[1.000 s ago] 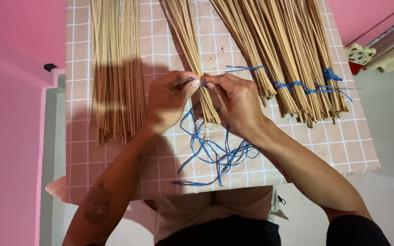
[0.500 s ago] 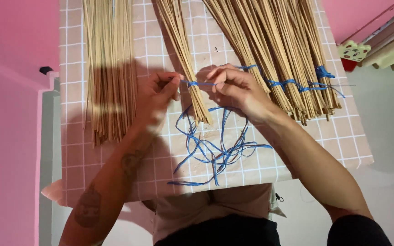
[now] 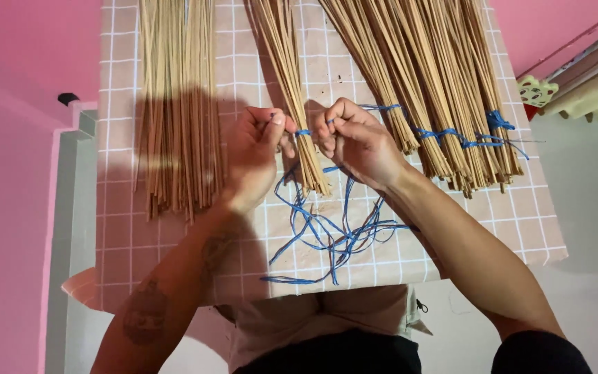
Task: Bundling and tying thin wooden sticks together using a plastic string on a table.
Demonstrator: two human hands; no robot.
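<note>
A thin bundle of pale sticks [image 3: 292, 90] lies lengthwise on the worktop [image 3: 126, 242], its near end between the two hands and its far end cut off by the top edge of the view. A blue string [image 3: 303, 131] crosses the bundle close to that near end; how many turns it makes, or whether there is a knot, is too small to make out, since the fingers cover both ends of it.

The left hand [image 3: 254, 163] sits just left of the bundle, fingers curled shut, thumb and forefinger pinching the string's left end. The right hand [image 3: 354, 142] sits just right of it, also closed, pinching the string's other end, knuckles raised toward the camera. Both hands touch or nearly touch the sticks; the exact contact is hidden by the fingers.

Below the hands a loose tangle of blue strings [image 3: 333, 235] spreads over the checked cloth toward the worktop's near edge. To the left lies a wide loose sheaf of sticks [image 3: 174, 111], partly in the arm's shadow. To the right lie several tied bundles [image 3: 437, 90], fanned side by side, each bound with blue string near its end; their far ends run out of view. Pink walls [image 3: 29, 55] flank the worktop.
</note>
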